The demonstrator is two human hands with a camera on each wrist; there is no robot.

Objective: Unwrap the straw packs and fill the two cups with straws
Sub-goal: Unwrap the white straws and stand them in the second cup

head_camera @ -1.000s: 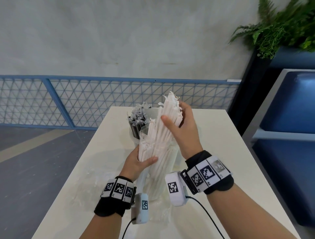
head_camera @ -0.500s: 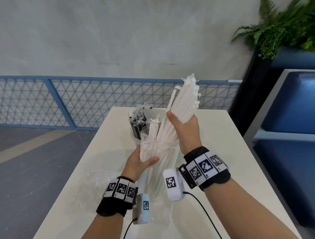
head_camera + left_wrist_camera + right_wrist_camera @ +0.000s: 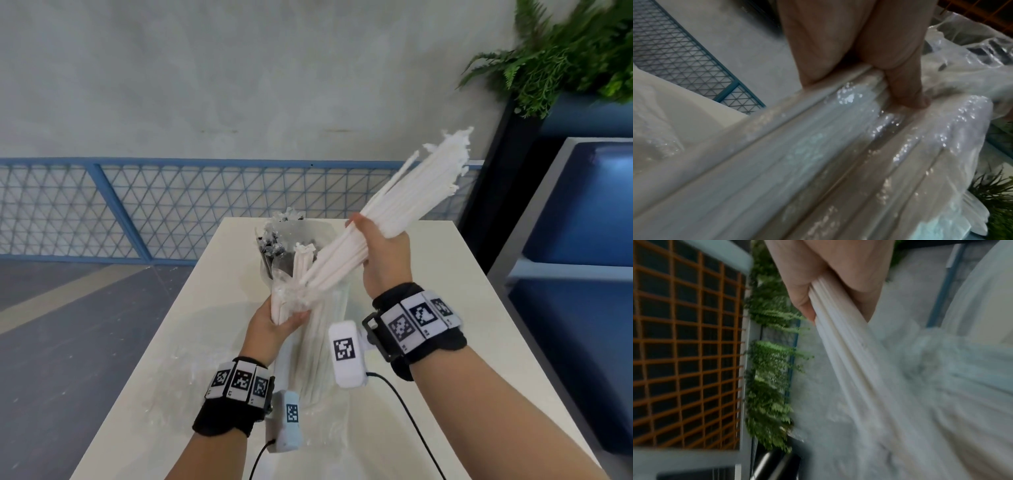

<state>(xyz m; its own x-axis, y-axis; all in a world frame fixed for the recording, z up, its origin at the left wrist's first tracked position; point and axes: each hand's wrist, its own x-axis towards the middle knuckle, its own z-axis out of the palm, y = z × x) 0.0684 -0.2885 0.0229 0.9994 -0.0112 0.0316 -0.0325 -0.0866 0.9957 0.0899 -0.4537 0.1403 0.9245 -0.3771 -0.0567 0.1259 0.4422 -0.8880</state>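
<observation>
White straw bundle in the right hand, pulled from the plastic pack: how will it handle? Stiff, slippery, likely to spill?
The white straw bundle probably stays fairly stiff: it juts straight past the right hand without drooping. Its far ends splay unevenly, so loose straws may slide out. The clear wrapper gripped by the left hand looks glossy and crumpled, likely floppy and slick.

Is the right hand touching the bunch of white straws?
Touching. The head view shows the right hand wrapped round the white straws; the right wrist view shows fingers curled over them.
</observation>
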